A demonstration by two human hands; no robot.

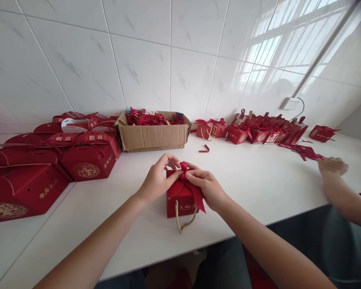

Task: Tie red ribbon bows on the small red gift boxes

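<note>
A small red gift box (176, 196) with gold print stands on the white table in front of me, a twisted rope handle (177, 216) hanging down its near side. On its top sits a red ribbon (198, 196) tied in a bow, one tail draping over the right front. My left hand (161, 176) comes in from the left, fingers curled, its thumb pressed to the bow's left side. From the right, my right hand (207, 186) pinches the bow between thumb and fingers. The knot is partly hidden by my fingertips.
Larger red boxes (87, 158) crowd the left side. Behind stands a cardboard box (153, 138) full of red ribbons. Small red boxes (237, 134) line the wall at right. A short red strip (204, 150) lies midtable. Another person's hand (332, 165) is near loose ribbons (303, 151).
</note>
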